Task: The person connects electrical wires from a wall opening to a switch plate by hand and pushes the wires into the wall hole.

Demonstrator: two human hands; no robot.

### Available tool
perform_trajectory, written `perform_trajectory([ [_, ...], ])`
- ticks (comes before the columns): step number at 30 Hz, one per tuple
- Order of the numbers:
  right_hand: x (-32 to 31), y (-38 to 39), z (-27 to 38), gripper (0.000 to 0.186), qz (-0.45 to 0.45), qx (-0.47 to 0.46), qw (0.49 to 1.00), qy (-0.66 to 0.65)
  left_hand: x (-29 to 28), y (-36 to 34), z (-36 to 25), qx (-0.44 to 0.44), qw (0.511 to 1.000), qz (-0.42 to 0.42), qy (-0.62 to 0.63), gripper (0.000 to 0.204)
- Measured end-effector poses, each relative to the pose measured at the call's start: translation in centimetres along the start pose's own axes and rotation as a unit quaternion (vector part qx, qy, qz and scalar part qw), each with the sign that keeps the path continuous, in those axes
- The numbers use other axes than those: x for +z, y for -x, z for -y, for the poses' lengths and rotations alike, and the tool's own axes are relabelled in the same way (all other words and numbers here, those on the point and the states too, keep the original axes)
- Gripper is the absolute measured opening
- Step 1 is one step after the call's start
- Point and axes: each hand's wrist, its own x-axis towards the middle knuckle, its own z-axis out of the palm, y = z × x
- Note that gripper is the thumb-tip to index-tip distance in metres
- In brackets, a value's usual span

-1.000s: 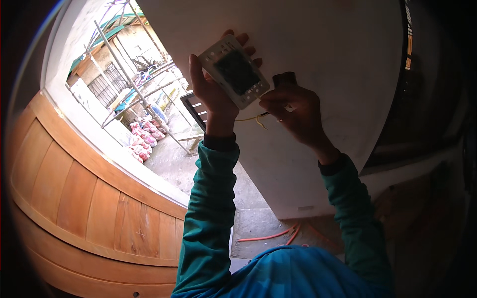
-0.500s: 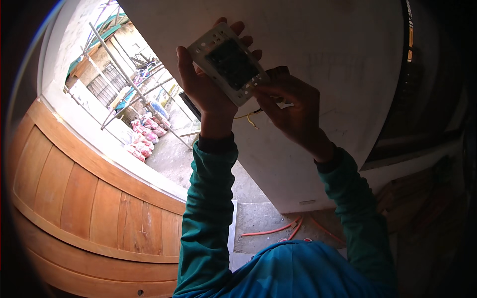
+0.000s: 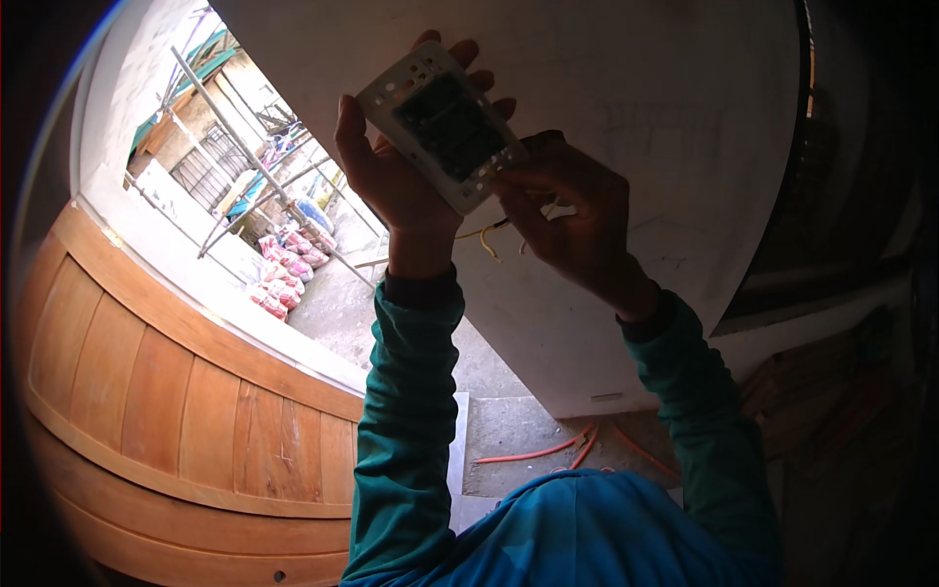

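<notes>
A pale rectangular plate (image 3: 445, 135) with a dark middle rests tilted in a person's left hand (image 3: 406, 191), raised in front of a shadowed white wall (image 3: 606, 333). The left grip cradles it from beneath: the thumb stands at the near left edge, and the fingers are spread behind, their tips showing past the opposite edge. The right hand (image 3: 582, 201) meets the plate's lower right corner with fingers bunched; whether that grip pinches the rim, a wire or something else cannot be told in the dim light. A thin yellow wire (image 3: 486, 240) shows just below the plate, its bent end hanging loose between the two wrists.

The plate looks light and stiff, probably smooth plastic, likely to slide more than bend and perhaps to crack around the small holes at its two ends. Its long outer edges appear to offer the surest hold, leaving the dark centre and the holes free; the wire looks springy and easily kinked. Green sleeves (image 3: 406, 391) frame the work, with a wooden door (image 3: 201, 426) at left and reddish sacks (image 3: 284, 269) outdoors beyond.
</notes>
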Motion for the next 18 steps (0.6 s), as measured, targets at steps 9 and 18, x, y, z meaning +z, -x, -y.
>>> perform_trajectory([
  [9,0.38,-0.08,0.47,0.020,-0.009,-0.002,1.000,0.014,-0.42,-0.03,-0.36,-0.003,0.999,0.033,0.004,0.081],
  [18,0.64,-0.02,0.42,0.020,-0.018,-0.012,1.000,0.013,-0.43,0.10,-0.21,0.016,1.000,0.021,0.015,0.076],
])
